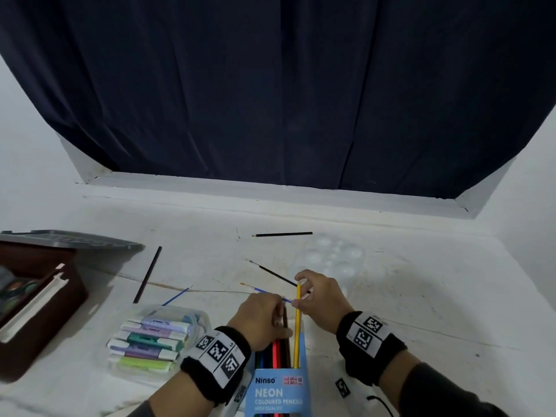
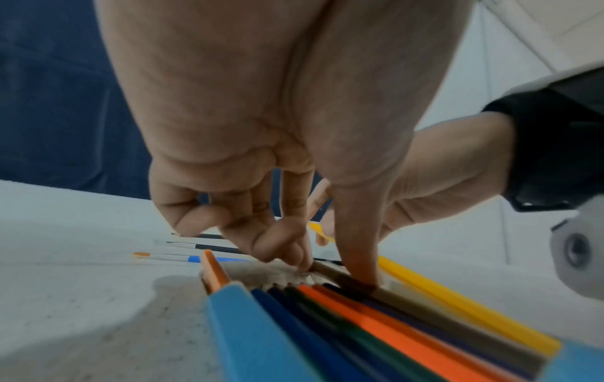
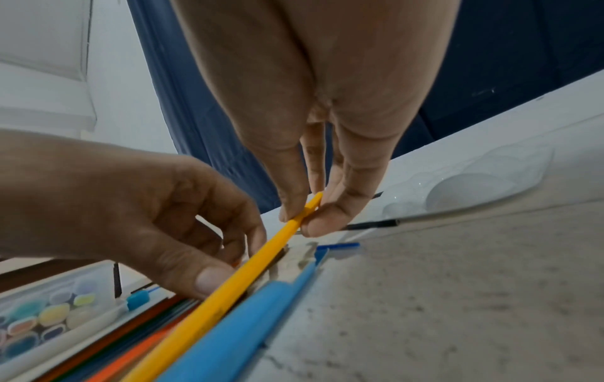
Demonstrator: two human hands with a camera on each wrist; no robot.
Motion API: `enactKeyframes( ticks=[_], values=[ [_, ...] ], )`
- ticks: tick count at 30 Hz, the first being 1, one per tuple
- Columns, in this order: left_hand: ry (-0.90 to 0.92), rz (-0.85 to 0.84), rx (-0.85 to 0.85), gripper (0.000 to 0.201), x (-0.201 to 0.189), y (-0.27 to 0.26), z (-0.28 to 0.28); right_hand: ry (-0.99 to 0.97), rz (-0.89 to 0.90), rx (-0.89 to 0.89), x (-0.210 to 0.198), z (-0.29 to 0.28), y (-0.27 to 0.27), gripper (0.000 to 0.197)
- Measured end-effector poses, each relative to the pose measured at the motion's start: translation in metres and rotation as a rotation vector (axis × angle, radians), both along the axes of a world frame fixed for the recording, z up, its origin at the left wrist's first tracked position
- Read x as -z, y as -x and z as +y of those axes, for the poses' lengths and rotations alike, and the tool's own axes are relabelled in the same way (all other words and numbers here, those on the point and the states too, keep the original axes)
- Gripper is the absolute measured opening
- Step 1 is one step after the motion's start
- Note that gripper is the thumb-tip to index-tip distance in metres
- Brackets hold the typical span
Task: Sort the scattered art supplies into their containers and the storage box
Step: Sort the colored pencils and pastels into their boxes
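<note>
A blue pencil box (image 1: 276, 392) lies at the near edge with several coloured pencils in it. My right hand (image 1: 298, 288) pinches the far end of a yellow pencil (image 1: 298, 323) between thumb and fingers; its lower part sits along the box's right side. In the right wrist view the yellow pencil (image 3: 229, 284) slants over the blue box wall (image 3: 229, 336) up to my right hand (image 3: 302, 217). My left hand (image 1: 278, 319) curls over the pencil tips in the box; in the left wrist view its thumb (image 2: 359, 258) presses a brown pencil (image 2: 425, 310) beside the yellow one (image 2: 457, 305).
A clear case of markers (image 1: 153, 341) lies left of the box. A brown storage box (image 1: 36, 311) with a grey lid (image 1: 69, 237) is at far left. Loose on the table: a black pencil (image 1: 282, 234), a dark pencil (image 1: 147, 275), a black brush (image 1: 272, 272), blue brushes (image 1: 261, 291), a clear palette (image 1: 334, 260).
</note>
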State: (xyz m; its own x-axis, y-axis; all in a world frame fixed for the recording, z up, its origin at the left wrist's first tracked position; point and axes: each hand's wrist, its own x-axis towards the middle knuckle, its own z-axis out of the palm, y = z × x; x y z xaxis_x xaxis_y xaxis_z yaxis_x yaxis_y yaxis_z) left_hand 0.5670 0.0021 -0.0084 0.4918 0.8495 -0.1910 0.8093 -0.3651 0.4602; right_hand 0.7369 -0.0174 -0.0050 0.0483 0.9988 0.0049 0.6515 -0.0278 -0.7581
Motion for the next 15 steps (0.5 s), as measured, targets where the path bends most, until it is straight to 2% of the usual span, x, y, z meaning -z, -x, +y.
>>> enactKeyframes(
  ticks=[8,12,15],
  values=[
    [-0.136,0.267,0.112,0.058,-0.006,0.008,-0.022,0.096,-0.185,-0.087,0.013,0.003,0.007,0.046],
    [-0.136,0.254,0.143,0.059,-0.009,0.016,-0.029,0.141,-0.36,-0.225,0.015,-0.001,0.006,0.042],
    [-0.139,0.226,0.156,0.052,-0.011,0.022,-0.032,0.114,-0.418,-0.296,0.015,-0.008,0.004,0.056]
  ],
)
